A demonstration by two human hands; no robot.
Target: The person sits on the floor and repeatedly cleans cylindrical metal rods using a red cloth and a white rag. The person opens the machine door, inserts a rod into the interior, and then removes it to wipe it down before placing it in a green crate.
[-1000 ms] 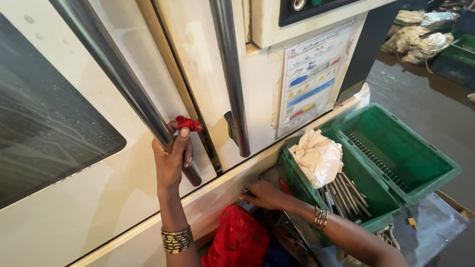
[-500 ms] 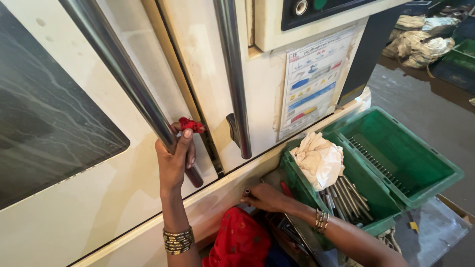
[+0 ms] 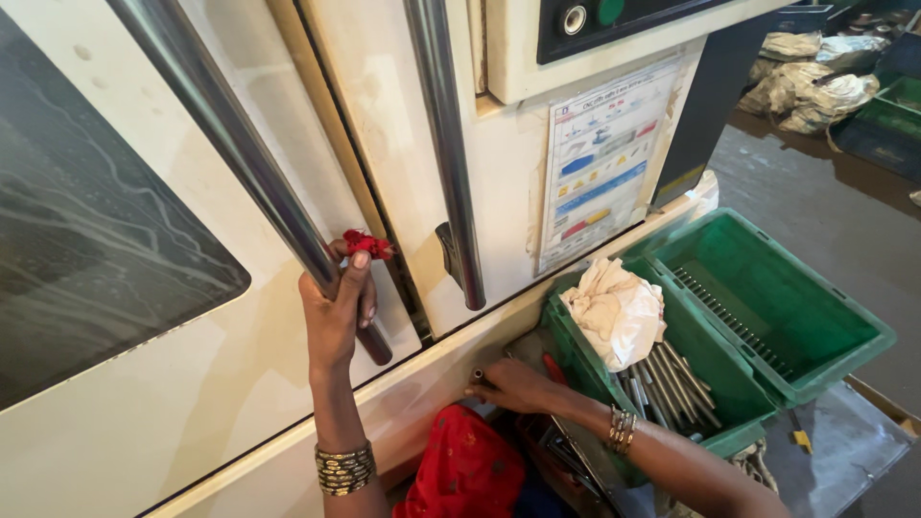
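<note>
Head view: I am seeing the left hand [image 3: 336, 312], fingers curled around the door bar [image 3: 259, 182] at frame centre-left and pinching a red bit [image 3: 367, 244], while the right hand [image 3: 518, 386] is closing on a small rod [image 3: 477, 375] beside the green crate [image 3: 767, 317]; door not yet opened.

Industrial workshop or factory floor. Evidence: large cream machine enclosure [image 3: 288, 412] with steel door handles [image 3: 446, 144] and control panel [image 3: 614, 24]; green plastic crates [image 3: 767, 307] holding metal rods [image 3: 672, 379]; bare concrete floor [image 3: 844, 221].
</note>
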